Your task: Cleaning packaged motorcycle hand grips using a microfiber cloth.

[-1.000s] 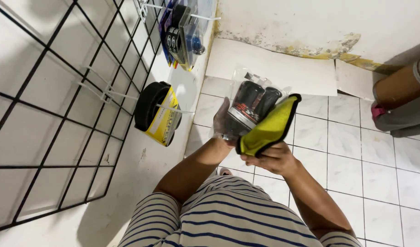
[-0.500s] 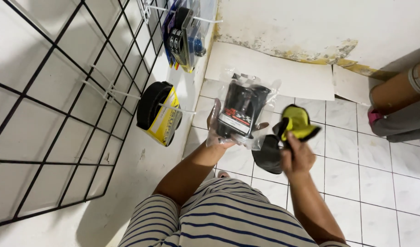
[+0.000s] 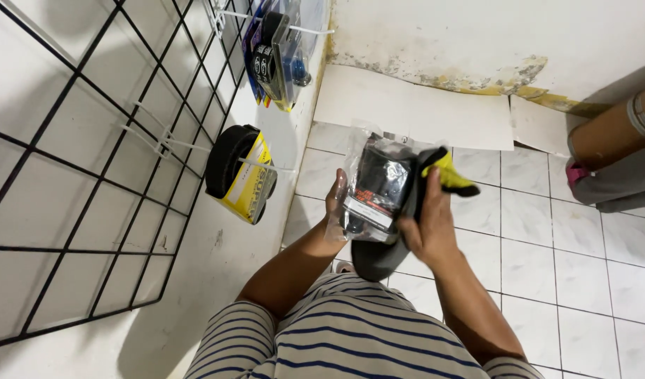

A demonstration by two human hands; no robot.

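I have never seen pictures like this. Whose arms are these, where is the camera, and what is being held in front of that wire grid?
The camera sits on a person's head and looks straight down, so you see their striped shirt at the bottom and both bare arms reaching forward. There is no machine here, only two hands. The left hand holds a clear plastic bag with a dark item inside. The right hand presses a black and yellow cloth against that bag. On the left stands a black wire grid panel against a white wall, with white hooks. From the hooks hang a black ring-shaped item in a yellow sleeve and some clear blister packs. Below is a white tiled floor with flat white sheets along the wall. At the right edge is part of another person's limb.
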